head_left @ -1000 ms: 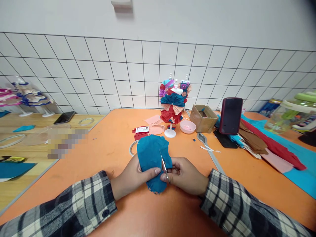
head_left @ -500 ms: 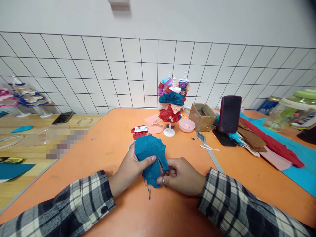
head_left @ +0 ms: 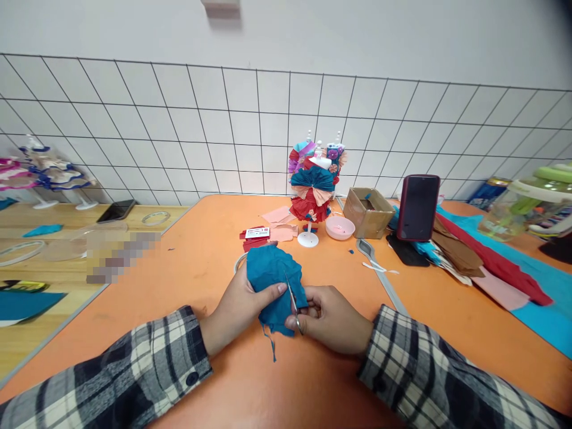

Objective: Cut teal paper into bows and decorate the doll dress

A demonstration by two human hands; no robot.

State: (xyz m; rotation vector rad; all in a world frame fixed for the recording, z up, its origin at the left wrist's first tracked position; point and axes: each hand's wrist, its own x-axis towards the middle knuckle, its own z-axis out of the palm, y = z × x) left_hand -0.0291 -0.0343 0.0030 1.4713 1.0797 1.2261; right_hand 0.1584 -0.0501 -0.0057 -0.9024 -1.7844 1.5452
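Observation:
My left hand (head_left: 243, 304) pinches a piece of teal crepe paper (head_left: 273, 269), its thumb lying across the front. The paper is rounded with a ragged edge, and a thin strip dangles from its lower left. In my right hand (head_left: 333, 319) is a small pair of metal scissors (head_left: 293, 301), with fingers and thumb at the handles. The blades lie against the right part of the paper, pointing up and left. Part of a white ring (head_left: 240, 262) shows behind my left hand.
Ahead stands a paper dress on a stand (head_left: 311, 193), beside a pink bowl (head_left: 340, 227) and a cardboard box (head_left: 369, 213). A phone (head_left: 418, 207) stands upright at right, near stacked coloured paper (head_left: 496, 256). Red packets (head_left: 256, 236) lie behind the paper.
The scissor blades show more clearly on the paper and sit closer together. The hands keep nearly the same place, and the whole view has shifted slightly.

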